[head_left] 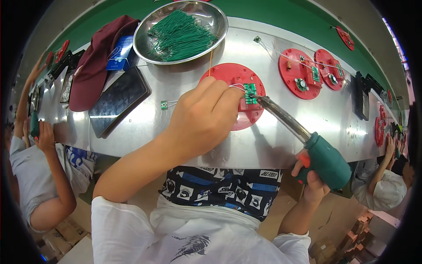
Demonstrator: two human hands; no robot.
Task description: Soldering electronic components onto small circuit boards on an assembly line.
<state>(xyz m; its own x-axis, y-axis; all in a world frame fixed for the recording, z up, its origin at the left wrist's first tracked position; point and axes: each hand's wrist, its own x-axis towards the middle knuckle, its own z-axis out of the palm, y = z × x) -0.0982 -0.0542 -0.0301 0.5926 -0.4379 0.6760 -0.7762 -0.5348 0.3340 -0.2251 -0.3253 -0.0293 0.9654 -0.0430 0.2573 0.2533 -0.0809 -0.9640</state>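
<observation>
My left hand is closed in a pinch over a round red plastic disc. A thin orange wire stands up from its fingertips, and white wires run from under the fingers to a green circuit board on the disc. My right hand grips the green handle of a soldering gun, one finger by its red trigger. The gun's dark tip touches or hovers just over the board; I cannot tell which. A small green board on white wires lies left of my wrist.
A steel bowl of green wires stands at the back. Left are a maroon cap, a blue box and a dark tablet-like slab. More red discs with boards lie right. Co-workers sit at both sides of the metal table.
</observation>
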